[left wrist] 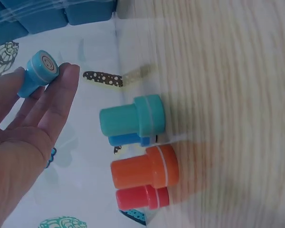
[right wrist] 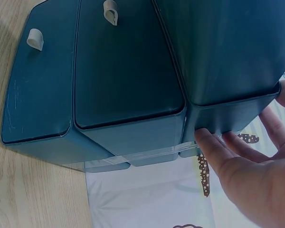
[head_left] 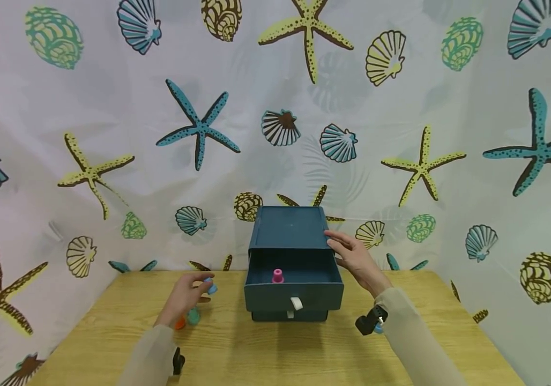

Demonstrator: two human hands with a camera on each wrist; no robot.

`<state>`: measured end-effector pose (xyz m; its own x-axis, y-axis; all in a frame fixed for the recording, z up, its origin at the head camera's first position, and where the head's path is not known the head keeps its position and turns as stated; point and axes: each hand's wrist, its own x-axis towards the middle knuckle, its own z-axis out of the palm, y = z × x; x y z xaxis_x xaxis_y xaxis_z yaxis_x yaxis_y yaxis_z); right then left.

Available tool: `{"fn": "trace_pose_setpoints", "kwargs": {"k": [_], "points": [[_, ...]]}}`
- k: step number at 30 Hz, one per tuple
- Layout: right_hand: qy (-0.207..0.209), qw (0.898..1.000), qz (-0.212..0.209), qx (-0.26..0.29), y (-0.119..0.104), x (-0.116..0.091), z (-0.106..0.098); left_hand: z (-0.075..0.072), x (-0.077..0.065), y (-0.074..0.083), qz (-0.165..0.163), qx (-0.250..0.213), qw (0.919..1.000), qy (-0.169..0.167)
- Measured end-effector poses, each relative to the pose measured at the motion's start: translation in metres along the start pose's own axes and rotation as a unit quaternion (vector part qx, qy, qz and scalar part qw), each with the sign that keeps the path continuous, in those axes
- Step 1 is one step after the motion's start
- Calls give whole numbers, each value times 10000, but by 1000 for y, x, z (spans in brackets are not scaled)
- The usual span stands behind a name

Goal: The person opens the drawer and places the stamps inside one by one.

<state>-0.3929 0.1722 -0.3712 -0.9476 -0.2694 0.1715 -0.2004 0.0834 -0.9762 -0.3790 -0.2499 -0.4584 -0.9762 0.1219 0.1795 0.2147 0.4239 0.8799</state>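
Observation:
My left hand (head_left: 185, 296) pinches a small blue toy stamp (left wrist: 42, 69) between thumb and fingers, its round smiley face showing in the left wrist view. The stamp is to the left of a dark blue drawer cabinet (head_left: 291, 228). Its top drawer (head_left: 270, 296) is pulled out, and inside stands a pink stamp (head_left: 277, 276). With fairly straight fingers, my right hand (head_left: 358, 262) touches the cabinet's upper right side. Below the left hand, a teal stamp (left wrist: 133, 116), an orange stamp (left wrist: 145, 166), a red stamp (left wrist: 141, 197) and another blue stamp (left wrist: 128, 139) stand on the table.
White loops (right wrist: 35, 39) serve as drawer pulls on the lower fronts. Another blue object (head_left: 378, 328) lies on the wooden table (head_left: 237, 354) at the right, partly behind the right wrist camera. A shell-and-starfish curtain (head_left: 256, 171) hangs behind the table.

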Motion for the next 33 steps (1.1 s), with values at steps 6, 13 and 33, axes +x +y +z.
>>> {"fn": "trace_pose_setpoints", "kwargs": {"k": [6, 13, 33], "points": [[50, 10000, 7, -63, -1, 0, 1, 8, -2, 15, 141, -258, 9995, 58], [-2, 10000, 12, -66, -2, 0, 1, 12, -3, 26, 264, -85, 9994, 214], [-19, 10000, -53, -68, -1, 0, -4, 28, -10, 96, 1050, 253, 9885, 1060]]}}
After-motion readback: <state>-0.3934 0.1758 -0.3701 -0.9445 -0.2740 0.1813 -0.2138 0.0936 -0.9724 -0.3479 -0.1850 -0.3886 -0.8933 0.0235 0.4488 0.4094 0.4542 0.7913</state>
